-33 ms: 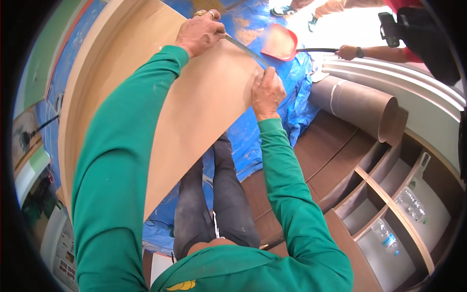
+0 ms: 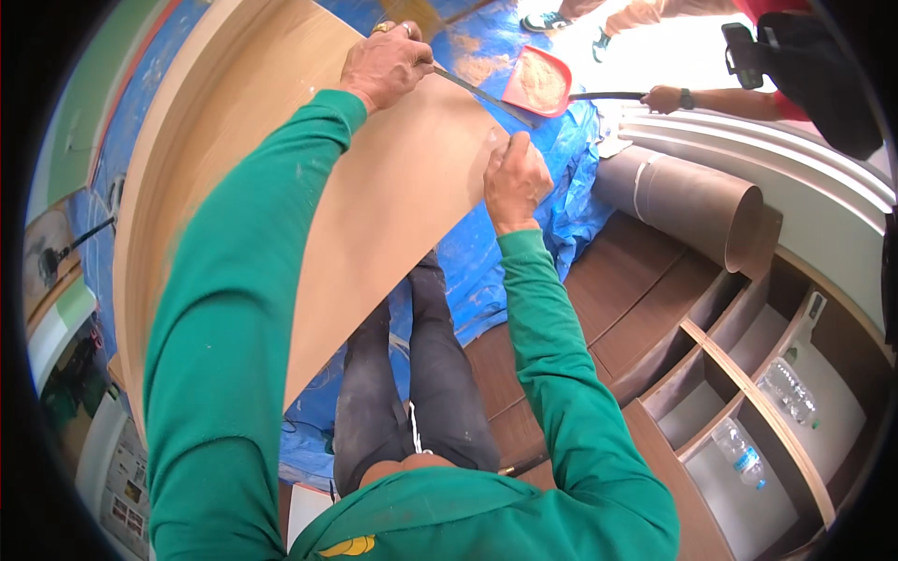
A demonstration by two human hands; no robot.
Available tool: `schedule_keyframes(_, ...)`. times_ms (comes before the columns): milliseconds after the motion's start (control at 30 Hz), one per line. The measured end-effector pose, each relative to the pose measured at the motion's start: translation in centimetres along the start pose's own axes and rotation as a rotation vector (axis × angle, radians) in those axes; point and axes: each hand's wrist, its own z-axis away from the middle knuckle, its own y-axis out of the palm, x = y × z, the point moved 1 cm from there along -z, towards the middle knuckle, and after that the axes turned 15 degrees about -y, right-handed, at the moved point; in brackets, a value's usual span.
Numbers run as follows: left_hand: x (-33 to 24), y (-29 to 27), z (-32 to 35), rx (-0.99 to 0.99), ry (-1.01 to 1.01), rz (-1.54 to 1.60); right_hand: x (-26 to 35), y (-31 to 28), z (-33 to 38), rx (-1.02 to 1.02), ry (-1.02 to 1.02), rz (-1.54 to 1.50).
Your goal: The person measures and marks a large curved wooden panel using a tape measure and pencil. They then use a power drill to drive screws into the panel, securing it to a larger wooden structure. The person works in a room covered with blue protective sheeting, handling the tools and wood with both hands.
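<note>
My left hand (image 2: 386, 64), a ring on one finger, is closed around one end of a thin, dark, narrow strip (image 2: 472, 91) at the far edge of a pale wooden panel (image 2: 393, 206). The strip slants right past the panel's far corner, its other end free. I cannot tell whether it is a blade or a file. Beside that corner my right hand (image 2: 517, 182) is closed, knuckles up, just below the strip's free end; whatever its fingers hold is hidden. The panel has a raised curved rim (image 2: 154, 168) on its left and lies under my left arm.
Blue tarp (image 2: 468, 271) covers the floor, dusted with sawdust. Another person's hand (image 2: 662, 99) holds the black handle of a red dustpan (image 2: 540, 82) with sawdust in it. On the right are a brown rolled sheet (image 2: 692, 201) and a compartmented cabinet (image 2: 758, 393) with plastic bottles (image 2: 739, 453).
The strip's far end has shifted right, away from my right fingers, and now sticks out past the panel corner. Both hands stay nearly in place. The sawdust in the dustpan shows more clearly.
</note>
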Motion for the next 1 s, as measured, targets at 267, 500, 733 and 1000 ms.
schedule_keyframes(267, -0.4, -1.3, 27.0, 0.797, -0.673, 0.547, 1.6, -5.7, 28.8, 0.346, 0.296, -0.486)
schedule_keyframes(500, 2.8, -4.5, 71.0, 0.794, -1.583, 1.244, -8.0, -13.5, 49.8, 2.088, 0.351, -0.119)
schedule_keyframes(733, 1.9, -7.5, 93.3, 0.337, -1.898, 1.345, -7.9, -8.4, 30.6, 1.244, -0.391, -0.493)
schedule_keyframes(1000, -2.4, -1.6, 96.8, -0.137, -1.591, 1.64, 18.2, -11.6, 24.2, 1.093, -0.413, -0.344)
